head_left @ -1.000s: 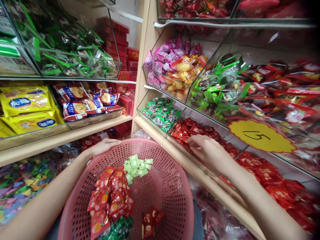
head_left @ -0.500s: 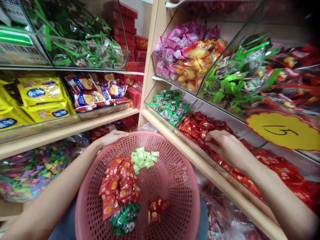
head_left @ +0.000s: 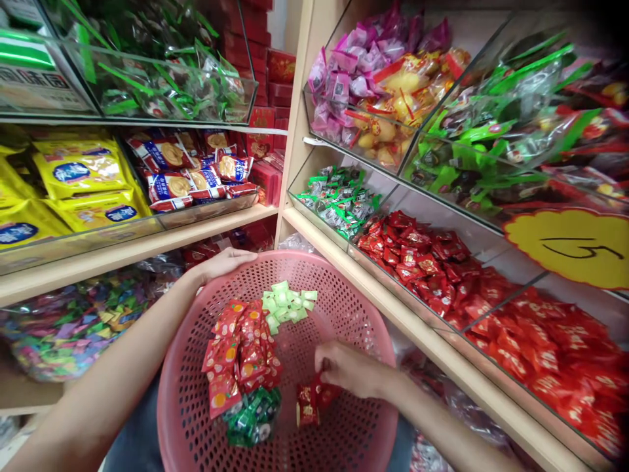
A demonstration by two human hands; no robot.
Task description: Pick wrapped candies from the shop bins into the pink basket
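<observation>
My left hand (head_left: 227,263) grips the far left rim of a round pink perforated plastic basket (head_left: 363,308), its thumb side hidden. My right hand (head_left: 346,368) is inside the basket on the right, fingers pinched downward at a red wrapped candy (head_left: 327,395); the fingertips are partly hidden. Beside it lies a red and gold candy (head_left: 307,406). Left of these are red packets with orange fruit prints (head_left: 243,347), dark green wrapped candies (head_left: 253,416) and small pale green packets (head_left: 287,305).
Right shelf bins hold red wrapped candies (head_left: 422,262), bright red packets (head_left: 550,347) and green-silver candies (head_left: 339,200). A yellow price tag (head_left: 570,248) hangs above. Yellow packs (head_left: 81,170) and biscuit packs (head_left: 181,170) fill the left shelf. Wooden shelf edges flank the basket.
My right hand has moved from the bin of red candies on the right shelf down and left into the basket. My left hand stays on the rim.
</observation>
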